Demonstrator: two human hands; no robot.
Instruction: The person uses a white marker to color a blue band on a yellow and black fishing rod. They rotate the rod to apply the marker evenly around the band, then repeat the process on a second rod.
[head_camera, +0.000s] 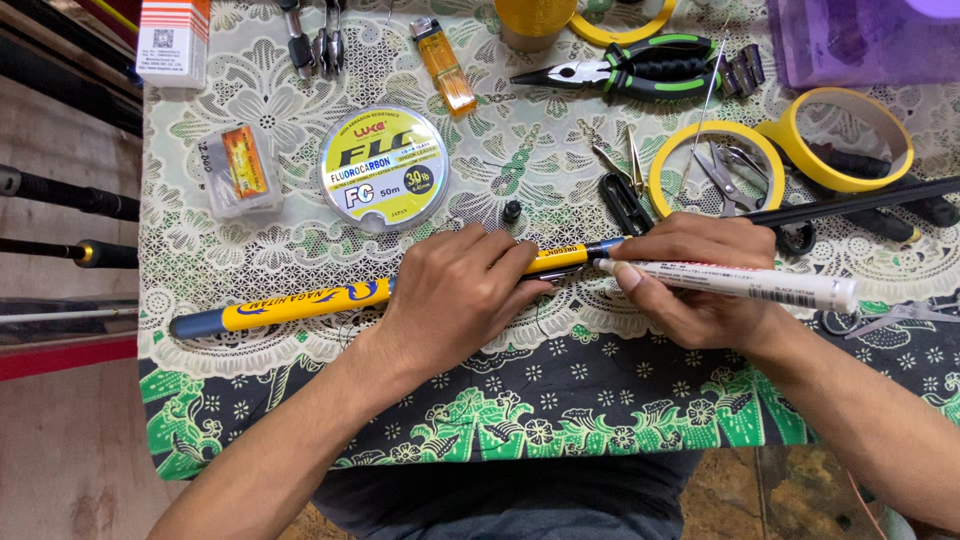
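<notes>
Two bare hands meet over a long yellow-and-blue fishing rod section (300, 303) that lies crosswise on the green-and-white patterned tablecloth (560, 400), its blue butt end pointing toward the person's left and its dark thin part running off to the right. The left hand (455, 290) lies over the rod's middle, fingers curled down and clenched around the yellow part, pinning it to the cloth. The right hand (700, 280) grasps a white marker-like pen (740, 283) between thumb and fingers — the pen's tip rests at the rod just beside the left hand's fingertips, and its barrel slants away to the right.

Just behind the hands sit a small black cap (512, 211) and a black folding clipper (625, 203). Farther back lies a round flat spool of fishing line with a yellow-green label (384, 168), and beside it, toward the left, a small clear plastic packet with an orange insert (238, 168). An orange transparent lighter (443, 64) lies near the far edge, with black-and-green pliers (640, 68) to its right. Two rolls of yellow tape (715, 165) (835, 138) rest at the right — small metal scissors (722, 175) lie inside the nearer roll. A white-and-orange box (172, 40) stands at the far left corner. Dark rod pieces (70, 195) poke in past the table's left edge.
</notes>
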